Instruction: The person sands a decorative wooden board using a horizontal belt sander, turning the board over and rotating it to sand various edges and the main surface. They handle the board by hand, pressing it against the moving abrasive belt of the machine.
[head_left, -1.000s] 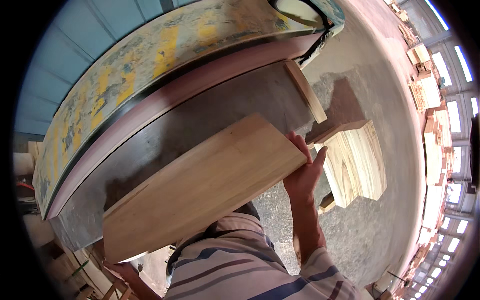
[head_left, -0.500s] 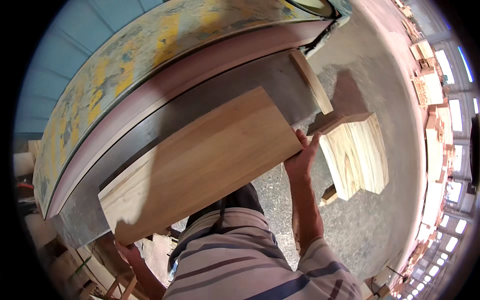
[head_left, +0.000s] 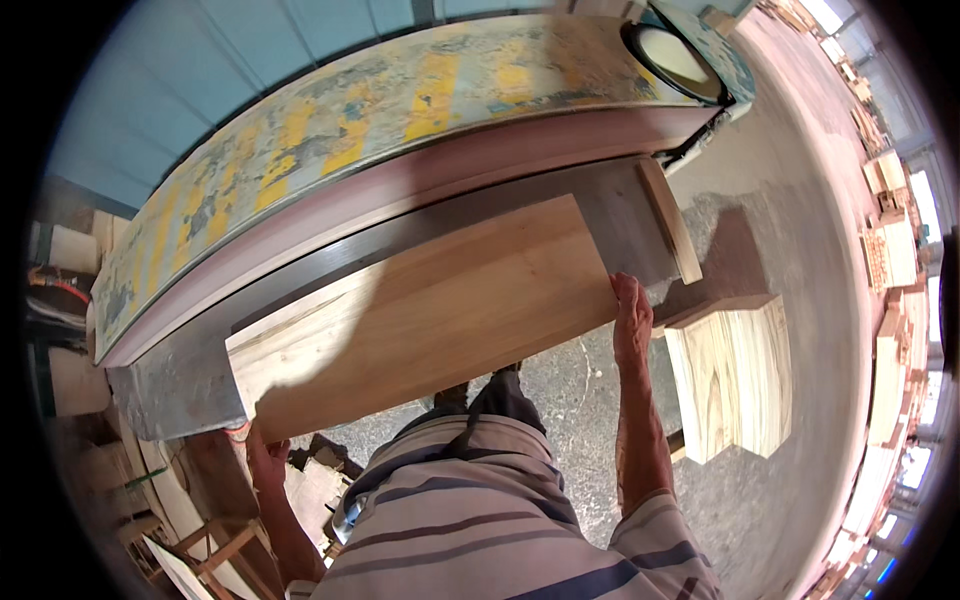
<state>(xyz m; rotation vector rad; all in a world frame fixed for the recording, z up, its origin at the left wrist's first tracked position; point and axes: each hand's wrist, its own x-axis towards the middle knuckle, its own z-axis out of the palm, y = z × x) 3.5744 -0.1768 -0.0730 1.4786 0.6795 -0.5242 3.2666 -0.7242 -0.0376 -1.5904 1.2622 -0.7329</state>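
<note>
A wide rectangular wooden board [head_left: 450, 300] lies between my hands, over the grey metal table [head_left: 180, 390] of a belt sander. My left hand [head_left: 266, 455] grips the board's near left corner, its fingers partly hidden beneath. At the right end, my right hand [head_left: 630, 310] is closed on the edge near the front corner. Beyond the board runs the upright pinkish sanding belt [head_left: 420, 175], with a strip of metal table between them. Shadow covers most of the board, and its left end is brightly lit.
A worn yellow-striped machine cover [head_left: 400, 90] stands behind the belt. A wooden strip [head_left: 670, 220] bounds the table's right end. Stacked pale boards [head_left: 730, 375] stand at my right. Wood scraps and a small wooden frame [head_left: 215, 550] lie at lower left.
The board has turned slightly, its long edge now closer to parallel with the belt. Both hands have kept hold. The camera view has shifted, showing more of the machine.
</note>
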